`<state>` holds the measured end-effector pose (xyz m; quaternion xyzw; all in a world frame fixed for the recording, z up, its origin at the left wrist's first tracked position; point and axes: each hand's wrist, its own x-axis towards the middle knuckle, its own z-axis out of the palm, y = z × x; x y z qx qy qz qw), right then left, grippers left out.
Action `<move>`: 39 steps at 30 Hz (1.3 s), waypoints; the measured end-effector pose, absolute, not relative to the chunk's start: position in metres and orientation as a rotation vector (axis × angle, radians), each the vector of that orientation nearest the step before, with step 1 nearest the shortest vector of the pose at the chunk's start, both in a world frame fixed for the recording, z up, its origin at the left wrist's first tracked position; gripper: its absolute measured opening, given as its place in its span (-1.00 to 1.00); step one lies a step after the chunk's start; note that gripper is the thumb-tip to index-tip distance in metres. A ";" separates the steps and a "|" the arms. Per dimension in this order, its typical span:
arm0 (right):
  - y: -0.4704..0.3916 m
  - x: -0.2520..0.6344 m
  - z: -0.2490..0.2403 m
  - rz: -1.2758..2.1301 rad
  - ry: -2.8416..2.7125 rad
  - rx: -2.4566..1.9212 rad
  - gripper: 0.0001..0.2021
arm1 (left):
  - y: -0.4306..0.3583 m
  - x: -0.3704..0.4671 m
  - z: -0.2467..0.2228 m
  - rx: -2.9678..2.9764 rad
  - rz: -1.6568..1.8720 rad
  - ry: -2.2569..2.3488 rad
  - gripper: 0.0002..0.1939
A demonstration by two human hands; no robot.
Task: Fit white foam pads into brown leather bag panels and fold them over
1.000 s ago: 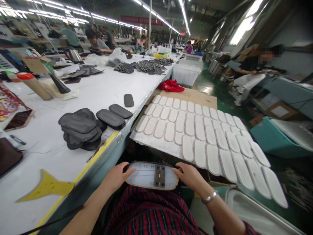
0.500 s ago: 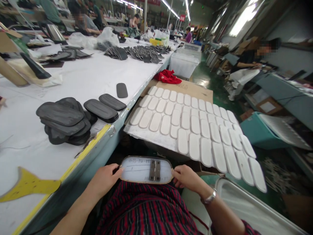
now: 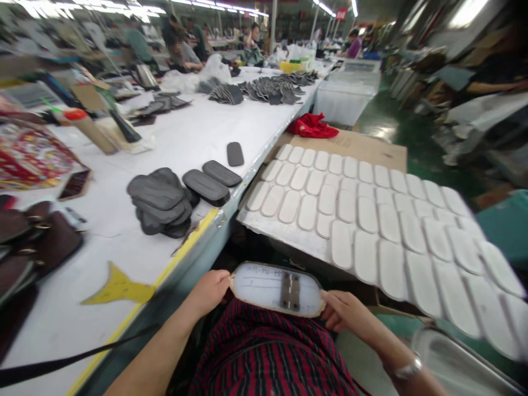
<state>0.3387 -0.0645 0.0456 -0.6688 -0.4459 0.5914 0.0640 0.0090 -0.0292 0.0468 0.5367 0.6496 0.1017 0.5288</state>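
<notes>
Holding the plate by my shirt, left fingers and right fingers clamped on opposite ends. Left grip's moved out to the rim since a second ago, so its face is uncovered.

The white oval template has tipped in view, its right end now lower than its left. The left hand, its thumb over the template's face a second ago, has drawn back to the left end. The right hand has dropped from the template's upper right edge to its right end. Far left of the template, more of a dark brown bag shows.
</notes>
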 end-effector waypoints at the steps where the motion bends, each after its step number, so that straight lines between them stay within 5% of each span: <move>1: -0.066 0.339 0.042 1.718 -1.448 -2.055 -0.63 | -0.030 0.010 0.047 1.265 0.265 1.565 -0.76; 10: -0.069 0.337 0.037 1.122 -2.116 -2.100 -0.68 | -0.036 0.016 0.048 1.230 0.273 1.649 -0.67; 21: -0.059 0.332 0.052 0.989 -2.231 -2.157 -0.68 | -0.030 0.029 0.062 1.830 -0.018 1.824 -0.63; 28: -0.069 0.340 0.047 1.803 -1.433 -2.026 -0.58 | -0.038 0.022 0.053 1.628 -0.130 1.726 -0.51; 39: -0.073 0.336 0.032 1.931 -1.101 -1.917 -0.65 | -0.051 0.018 0.022 1.105 0.001 1.708 -0.37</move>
